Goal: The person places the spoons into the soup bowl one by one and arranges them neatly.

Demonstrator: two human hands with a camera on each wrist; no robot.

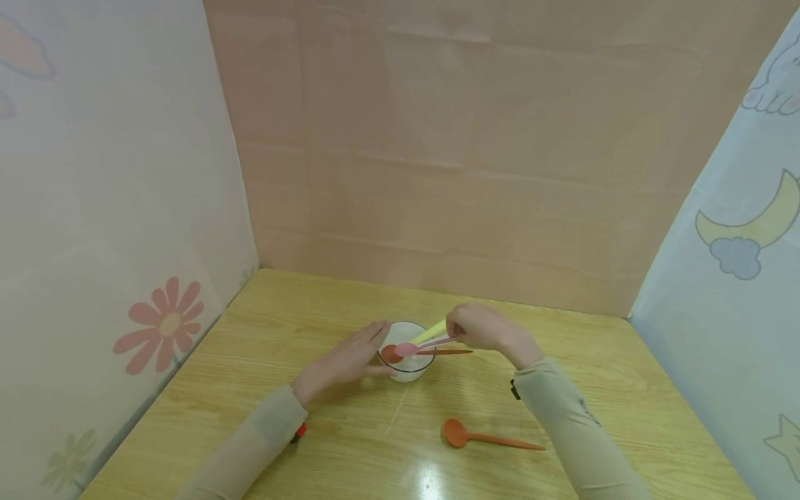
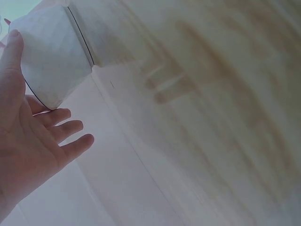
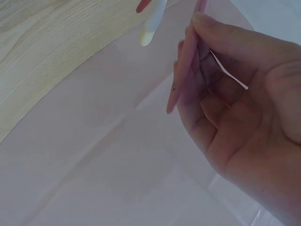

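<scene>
A white bowl [image 1: 409, 376] with a dark rim stands on the table. My left hand [image 1: 350, 355] holds its side, the thumb [image 2: 13, 52] against the wall and several fingers spread past the other side. In my right hand [image 1: 481, 325], above the bowl's right side, thumb and fingers pinch the handle of a pink spoon [image 1: 406, 349]; its head is over the bowl. An orange-red spoon [image 1: 392, 354] leans in the bowl, its handle sticking out right. A yellow handle [image 1: 430, 332] also rises from the bowl; its other end is hidden.
Another orange-red spoon [image 1: 455, 432] lies on the wooden table [image 1: 350, 444], nearer me, between my forearms. A small red and black item [image 1: 301, 430] shows beside my left sleeve. A tan backdrop [image 1: 437, 153] stands behind the table, with patterned white sheets at both sides.
</scene>
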